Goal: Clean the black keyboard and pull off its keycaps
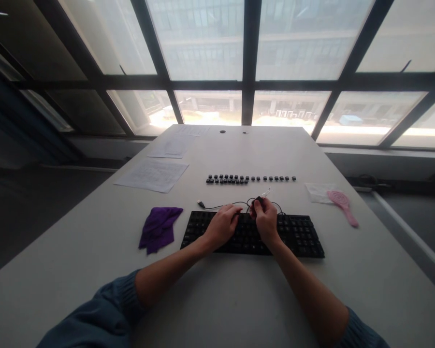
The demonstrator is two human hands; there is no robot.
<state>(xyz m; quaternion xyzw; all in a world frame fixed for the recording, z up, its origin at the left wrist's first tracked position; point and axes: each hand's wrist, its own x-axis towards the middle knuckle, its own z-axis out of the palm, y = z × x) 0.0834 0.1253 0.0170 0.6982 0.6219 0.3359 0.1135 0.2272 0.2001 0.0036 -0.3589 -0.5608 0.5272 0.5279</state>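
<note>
A black keyboard (299, 237) lies across the white table in front of me, its cable looping behind it. Over its left-middle part is my left hand (223, 224), fingers curled and close together; whether they hold anything is too small to tell. My right hand (265, 220) is just to the right, above the keyboard's back edge, pinching a small dark object (259, 199). A thin whitish piece (267, 192) sticks up beside those fingertips. Behind the keyboard, loose black keycaps (236, 180) stand in rows.
A purple cloth (159, 229) lies left of the keyboard, near the cable's USB plug (201, 204). Paper sheets (152, 175) are at the back left. On the right, a pink brush (342, 205) rests partly on a clear bag (317, 192). Windows stand behind the table (268, 150).
</note>
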